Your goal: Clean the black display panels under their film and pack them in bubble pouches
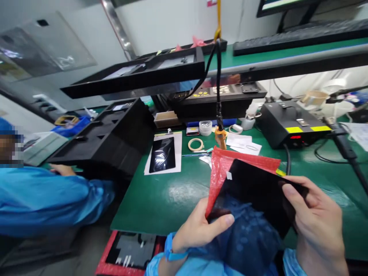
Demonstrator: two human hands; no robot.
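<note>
My left hand (198,230) pinches the lower left corner of a glossy black panel (253,199), thumb on its face. My right hand (313,218) grips the panel's right edge, thumb on top. A red bubble-wrap bag (222,165) lies behind the panel, partly under it, with a yellow tag at its right corner. The panel is tilted above the near edge of the green bench (172,191). Its face mirrors my blue sleeves.
On a white sheet lies another black panel (162,155). A stack of black trays (112,138) stands at left, where a person in a blue coat (43,199) works. A black box (290,124) with cables sits at right. Tape rolls (196,144) and a hanging screwdriver (220,134) are mid-bench.
</note>
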